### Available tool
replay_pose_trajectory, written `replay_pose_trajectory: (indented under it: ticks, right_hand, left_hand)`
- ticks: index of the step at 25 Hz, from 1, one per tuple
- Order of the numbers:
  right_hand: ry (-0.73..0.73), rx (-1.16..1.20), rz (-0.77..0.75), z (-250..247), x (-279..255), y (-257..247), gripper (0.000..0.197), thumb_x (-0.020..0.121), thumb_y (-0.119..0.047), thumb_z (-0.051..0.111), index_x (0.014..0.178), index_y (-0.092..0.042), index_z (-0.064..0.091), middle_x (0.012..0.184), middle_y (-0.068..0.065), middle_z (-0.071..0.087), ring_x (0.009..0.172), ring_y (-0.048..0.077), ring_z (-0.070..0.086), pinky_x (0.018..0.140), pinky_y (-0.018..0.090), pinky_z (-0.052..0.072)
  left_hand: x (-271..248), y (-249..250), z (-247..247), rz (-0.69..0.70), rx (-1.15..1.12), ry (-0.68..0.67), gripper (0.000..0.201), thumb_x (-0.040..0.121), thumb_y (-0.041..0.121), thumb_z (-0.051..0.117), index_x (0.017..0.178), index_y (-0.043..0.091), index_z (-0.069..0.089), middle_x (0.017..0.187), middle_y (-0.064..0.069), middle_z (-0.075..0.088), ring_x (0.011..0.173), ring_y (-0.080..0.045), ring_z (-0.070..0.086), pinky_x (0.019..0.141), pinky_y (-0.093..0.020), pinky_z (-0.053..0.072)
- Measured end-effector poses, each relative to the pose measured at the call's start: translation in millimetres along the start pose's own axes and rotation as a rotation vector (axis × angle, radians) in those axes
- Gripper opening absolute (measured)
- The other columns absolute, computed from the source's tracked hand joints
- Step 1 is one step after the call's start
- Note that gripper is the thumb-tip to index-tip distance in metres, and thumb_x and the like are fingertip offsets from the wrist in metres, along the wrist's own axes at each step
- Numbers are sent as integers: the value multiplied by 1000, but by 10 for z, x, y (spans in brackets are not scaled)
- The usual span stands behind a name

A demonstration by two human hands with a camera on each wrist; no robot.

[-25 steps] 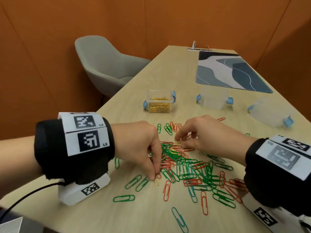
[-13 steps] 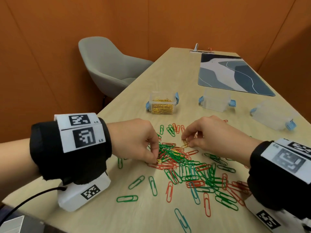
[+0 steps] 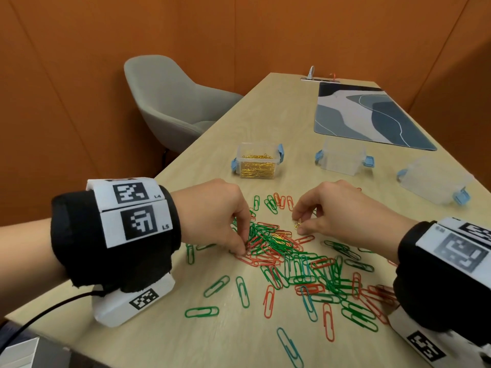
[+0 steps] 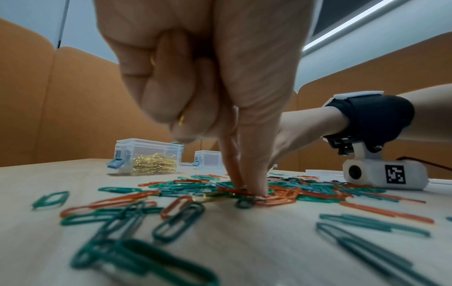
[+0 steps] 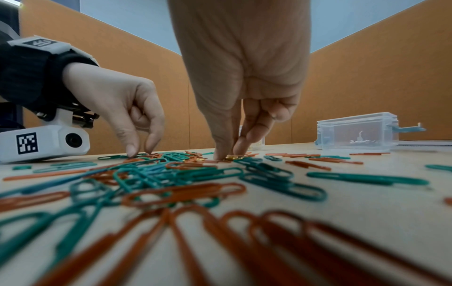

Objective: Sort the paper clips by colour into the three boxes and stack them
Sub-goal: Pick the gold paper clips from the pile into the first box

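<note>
A pile of green and red paper clips point(image 3: 292, 257), with a few blue ones, is spread over the table in front of me. My left hand point(image 3: 243, 251) has thumb and forefinger pressed down into the pile's left edge point(image 4: 248, 191), next to a gold clip point(image 4: 203, 197). Its curled fingers hold gold clips against the palm. My right hand point(image 3: 298, 226) pinches a few gold clips at the pile's far edge point(image 5: 228, 155). A clear box point(image 3: 257, 166) with gold clips in it stands beyond the pile. A second clear box point(image 3: 342, 158) stands upright, and a third point(image 3: 435, 181) lies tilted.
A blue-grey patterned mat point(image 3: 372, 115) lies at the far right of the table point(image 3: 186, 341). A grey chair point(image 3: 170, 102) stands past the left edge. Single clips lie scattered toward the near edge. Orange walls enclose the room.
My left hand has moved from a lone gold clip near the front up to the pile's left edge. My right hand has stayed at the far edge, pinching gold clips.
</note>
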State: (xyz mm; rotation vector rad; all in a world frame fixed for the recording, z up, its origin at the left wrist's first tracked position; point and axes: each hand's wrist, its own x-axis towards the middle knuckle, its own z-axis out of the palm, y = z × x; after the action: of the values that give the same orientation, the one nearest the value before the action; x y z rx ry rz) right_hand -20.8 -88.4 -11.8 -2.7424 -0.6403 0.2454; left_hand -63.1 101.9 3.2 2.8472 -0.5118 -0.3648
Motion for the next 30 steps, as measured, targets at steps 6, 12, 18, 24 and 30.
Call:
replay_pose_trajectory:
  ticks: [6,12,18,24,30]
  right_hand:
    - [7,13,52,-5,-6,0,11,76,-20,75,87,-22,73,68,-13,58,62,-2,51,52,7,33]
    - [-22,-13,37,8,-20,-1,9,82,-16,67,89,-22,70,80,-7,65,73,6,57,57,7,36]
    - [-66,-50,48,11,-13,19,5,87,-21,62,85,-20,67,77,-8,60,77,10,56,62,16,40]
    - [-50,-89,-36,23,-15,57,12,88,-22,57,84,-17,67,75,-9,60,76,9,57,59,14,40]
    - [202,277,-366,-35,-110,-123,7,84,-21,64,78,-21,66,56,-16,53,59,-2,50,57,7,36]
  left_hand:
    - [31,-12,62,-42,-12,26,18,78,38,70,84,22,73,41,18,49,52,16,45,48,-5,33]
    - [42,22,69,-48,-61,179,17,87,34,59,88,20,68,47,12,36,52,15,45,49,-4,32]
    - [84,-18,66,-83,-27,242,20,90,33,54,96,20,68,55,15,38,52,0,41,50,-8,30]
    - [122,-42,9,-191,-211,291,23,95,25,46,91,20,67,63,10,52,49,-2,45,46,-11,28]
    - [182,-5,-171,-480,-1351,-208,31,98,11,31,88,-1,57,55,-3,48,35,-5,35,27,-11,22]
